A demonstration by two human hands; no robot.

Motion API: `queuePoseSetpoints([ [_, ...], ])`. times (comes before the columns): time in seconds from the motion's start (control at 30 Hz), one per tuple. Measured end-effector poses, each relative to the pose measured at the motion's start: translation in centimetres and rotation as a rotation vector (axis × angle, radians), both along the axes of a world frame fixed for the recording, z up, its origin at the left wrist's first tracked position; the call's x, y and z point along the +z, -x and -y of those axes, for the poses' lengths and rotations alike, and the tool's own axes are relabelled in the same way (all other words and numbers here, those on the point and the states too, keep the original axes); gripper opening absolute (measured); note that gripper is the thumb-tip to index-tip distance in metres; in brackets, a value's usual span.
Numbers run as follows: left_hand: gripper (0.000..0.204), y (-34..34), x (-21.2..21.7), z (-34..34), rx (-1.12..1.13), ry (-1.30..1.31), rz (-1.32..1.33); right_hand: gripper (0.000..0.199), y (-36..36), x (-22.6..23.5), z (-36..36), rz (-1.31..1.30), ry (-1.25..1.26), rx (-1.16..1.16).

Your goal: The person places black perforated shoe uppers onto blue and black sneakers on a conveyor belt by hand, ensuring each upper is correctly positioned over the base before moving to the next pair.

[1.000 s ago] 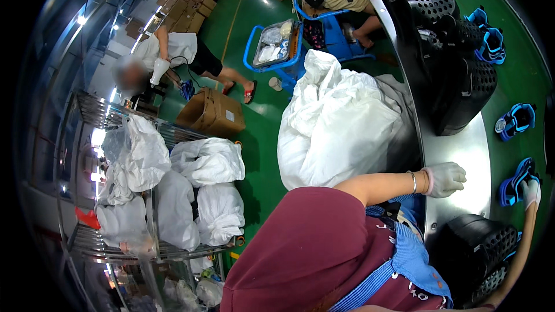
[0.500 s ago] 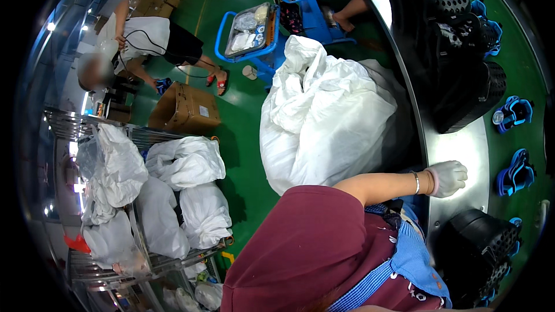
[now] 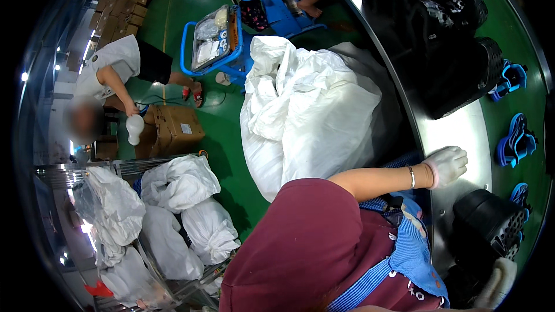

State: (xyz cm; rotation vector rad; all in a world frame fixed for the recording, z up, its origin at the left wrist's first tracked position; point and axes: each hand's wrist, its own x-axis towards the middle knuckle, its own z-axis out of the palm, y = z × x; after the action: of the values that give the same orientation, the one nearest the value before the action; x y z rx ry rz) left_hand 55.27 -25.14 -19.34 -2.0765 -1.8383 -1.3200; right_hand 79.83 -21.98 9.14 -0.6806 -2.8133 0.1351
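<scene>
Near the black perforated block [image 3: 487, 215], the white-gloved left hand [image 3: 447, 167] is resting half-curled and the white-gloved right hand [image 3: 501, 280] reaching alongside, both grips unclear; brushing it could topple the block.

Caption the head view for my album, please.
A gloved left hand over a metal ledge, with blue shoes lined up on the green surface beyond.

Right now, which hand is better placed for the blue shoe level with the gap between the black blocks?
Probably left: the left hand, on the metal table, looks nearer the blue shoe, with no block between. The right hand sits farther off, below the lower black block.
</scene>
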Motion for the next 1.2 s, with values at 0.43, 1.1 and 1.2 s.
queuePoseSetpoints([
  [0.43,0.010,0.2,0.5,0.9,0.068,0.004,-0.029,0.011,4.7,-23.4,5.0,-0.079,0.607,-0.252],
  [1.1,0.009,0.3,0.5,0.8,0.050,0.011,-0.050,0.010,5.3,-26.3,4.7,-0.342,0.602,-0.248],
  [1.2,0.009,0.4,0.8,1.0,0.052,0.035,-0.066,0.011,5.5,-26.3,4.8,-0.372,0.566,-0.229],
])
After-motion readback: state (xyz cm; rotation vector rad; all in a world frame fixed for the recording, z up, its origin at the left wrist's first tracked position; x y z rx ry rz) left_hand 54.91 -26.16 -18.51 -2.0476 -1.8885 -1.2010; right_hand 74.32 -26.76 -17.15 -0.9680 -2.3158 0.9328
